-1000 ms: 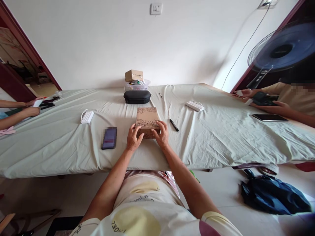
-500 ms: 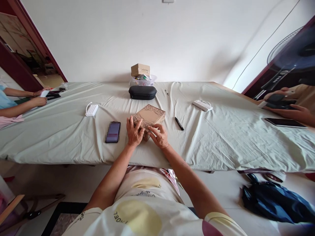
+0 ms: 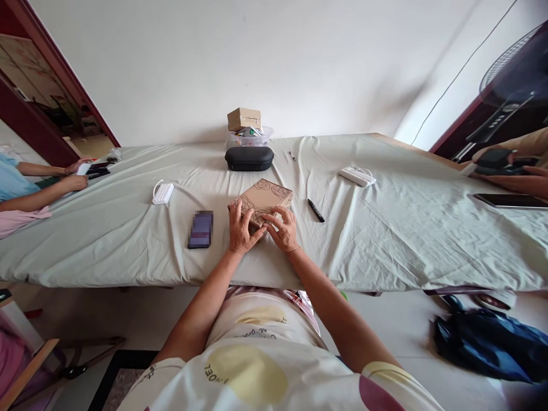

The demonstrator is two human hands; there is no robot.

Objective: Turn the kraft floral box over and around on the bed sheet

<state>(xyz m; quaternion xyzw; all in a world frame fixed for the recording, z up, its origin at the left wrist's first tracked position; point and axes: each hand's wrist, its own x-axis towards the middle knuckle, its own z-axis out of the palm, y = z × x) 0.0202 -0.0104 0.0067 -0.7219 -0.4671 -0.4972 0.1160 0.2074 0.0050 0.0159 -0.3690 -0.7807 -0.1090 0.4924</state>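
Cardboard box (image 3: 268, 197) since turned cornerwise — left hand (image 3: 241, 231), right hand (image 3: 285, 231) touching near corner, fingers (image 3: 233, 214) half-curled — grip unclear.

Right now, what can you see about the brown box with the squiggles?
The brown box looks like cardboard, with dark looping scribbles on its flat top. It looks shut and sits turned at an angle on the pale cloth. The left hand and right hand touch its near part, hiding some of it.
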